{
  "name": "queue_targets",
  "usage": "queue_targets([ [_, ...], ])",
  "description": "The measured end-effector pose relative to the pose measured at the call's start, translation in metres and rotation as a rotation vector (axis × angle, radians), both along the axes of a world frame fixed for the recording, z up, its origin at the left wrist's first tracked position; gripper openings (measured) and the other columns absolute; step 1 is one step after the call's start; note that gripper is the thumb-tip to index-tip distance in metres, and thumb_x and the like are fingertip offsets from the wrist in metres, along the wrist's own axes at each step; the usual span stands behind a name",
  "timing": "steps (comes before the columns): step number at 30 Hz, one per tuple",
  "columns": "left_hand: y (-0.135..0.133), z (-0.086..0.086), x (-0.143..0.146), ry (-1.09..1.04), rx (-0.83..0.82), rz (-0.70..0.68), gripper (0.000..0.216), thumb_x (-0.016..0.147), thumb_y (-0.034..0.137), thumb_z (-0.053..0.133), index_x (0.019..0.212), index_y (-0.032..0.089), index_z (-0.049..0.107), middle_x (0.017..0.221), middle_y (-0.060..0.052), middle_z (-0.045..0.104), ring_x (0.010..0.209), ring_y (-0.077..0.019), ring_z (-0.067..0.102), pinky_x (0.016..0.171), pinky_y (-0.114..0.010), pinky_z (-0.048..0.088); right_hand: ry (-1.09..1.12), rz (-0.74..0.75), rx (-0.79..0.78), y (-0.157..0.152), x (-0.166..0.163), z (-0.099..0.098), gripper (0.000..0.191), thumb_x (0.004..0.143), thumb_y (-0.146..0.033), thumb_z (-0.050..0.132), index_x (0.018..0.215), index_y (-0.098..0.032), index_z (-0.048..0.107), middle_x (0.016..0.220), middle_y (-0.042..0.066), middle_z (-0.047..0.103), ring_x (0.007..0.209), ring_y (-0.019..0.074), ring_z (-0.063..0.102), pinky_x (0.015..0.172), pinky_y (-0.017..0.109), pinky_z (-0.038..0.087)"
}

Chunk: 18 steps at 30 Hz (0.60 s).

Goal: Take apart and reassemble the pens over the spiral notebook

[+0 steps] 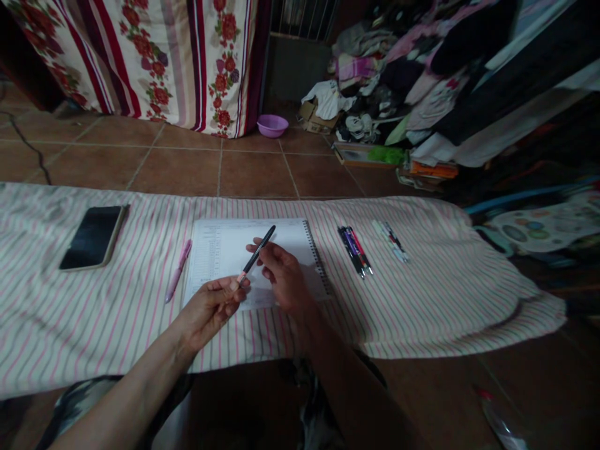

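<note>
A black pen with a pinkish section near its lower end slants up to the right above a spiral notebook. My left hand pinches the pen's lower end between thumb and fingers. Higher up the barrel, my right hand has its thumb and fingertips closed about the pen. Beneath both hands lies the notebook, its spiral binding on the right and a printed table on the left of the page. A pink pen rests on the cloth along the notebook's left side.
Striped cloth covers the low surface. A phone lies at the left. Right of the notebook are a group of dark, purple and red pens and some lighter pens. Beyond, a purple basin sits on the tiled floor.
</note>
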<state>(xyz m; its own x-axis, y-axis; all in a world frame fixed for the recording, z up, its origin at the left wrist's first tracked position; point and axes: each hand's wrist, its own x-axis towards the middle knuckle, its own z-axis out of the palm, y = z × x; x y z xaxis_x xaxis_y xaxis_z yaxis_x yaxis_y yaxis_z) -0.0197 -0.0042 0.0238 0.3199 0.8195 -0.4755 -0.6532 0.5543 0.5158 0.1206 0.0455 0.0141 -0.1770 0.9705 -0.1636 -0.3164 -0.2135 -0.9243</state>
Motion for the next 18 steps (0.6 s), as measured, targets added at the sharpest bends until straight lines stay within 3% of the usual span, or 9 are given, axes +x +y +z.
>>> queue_targets([
  [4, -0.0020, 0.0011, 0.0016, 0.009, -0.022, 0.004, 0.010, 0.064, 0.001, 0.067, 0.075, 0.004, 0.066, 0.060, -0.002, 0.055, 0.042, -0.0012, 0.039, 0.037, -0.010, 0.034, -0.082, -0.032, 0.003, 0.0006, -0.0015, -0.0007, 0.017, 0.067, -0.033, 0.067, 0.076, -0.019, 0.063, 0.072, 0.001, 0.065, 0.055, 0.0094, 0.042, 0.052, 0.024, 0.032],
  [8, -0.0032, 0.0029, 0.0022, 0.012, -0.013, -0.008, 0.011, 0.064, 0.001, 0.067, 0.074, 0.004, 0.067, 0.061, -0.003, 0.056, 0.044, -0.0012, 0.040, 0.038, -0.010, 0.035, -0.156, -0.093, 0.024, -0.0028, -0.0050, -0.0008, 0.023, 0.060, -0.033, 0.073, 0.066, -0.020, 0.055, 0.058, -0.005, 0.051, 0.054, 0.0088, 0.042, 0.055, 0.024, 0.033],
  [10, -0.0028, 0.0037, 0.0019, 0.011, 0.006, -0.006, 0.011, 0.064, 0.001, 0.067, 0.074, 0.004, 0.067, 0.060, -0.002, 0.055, 0.044, -0.0010, 0.040, 0.039, -0.010, 0.035, -0.101, -0.061, 0.003, -0.0044, -0.0055, -0.0001, 0.025, 0.061, -0.036, 0.073, 0.071, -0.020, 0.055, 0.062, -0.005, 0.054, 0.052, 0.0078, 0.040, 0.051, 0.024, 0.031],
  [15, -0.0011, 0.0046, -0.0003, 0.020, 0.004, -0.002, 0.011, 0.064, 0.002, 0.067, 0.074, 0.004, 0.067, 0.057, -0.001, 0.053, 0.041, -0.0007, 0.037, 0.033, -0.009, 0.030, 0.035, 0.030, 0.007, -0.0031, -0.0024, -0.0004, 0.030, 0.072, -0.040, 0.062, 0.097, -0.022, 0.062, 0.096, 0.004, 0.066, 0.058, 0.0096, 0.042, 0.044, 0.024, 0.024],
  [18, -0.0017, 0.0040, -0.0017, 0.014, -0.003, 0.001, 0.010, 0.065, 0.004, 0.067, 0.074, 0.004, 0.067, 0.057, -0.001, 0.054, 0.040, -0.0007, 0.037, 0.031, -0.010, 0.027, 0.020, 0.032, 0.013, -0.0008, -0.0023, -0.0050, 0.023, 0.072, -0.035, 0.063, 0.091, -0.022, 0.065, 0.088, 0.004, 0.068, 0.058, 0.0100, 0.042, 0.047, 0.025, 0.027],
])
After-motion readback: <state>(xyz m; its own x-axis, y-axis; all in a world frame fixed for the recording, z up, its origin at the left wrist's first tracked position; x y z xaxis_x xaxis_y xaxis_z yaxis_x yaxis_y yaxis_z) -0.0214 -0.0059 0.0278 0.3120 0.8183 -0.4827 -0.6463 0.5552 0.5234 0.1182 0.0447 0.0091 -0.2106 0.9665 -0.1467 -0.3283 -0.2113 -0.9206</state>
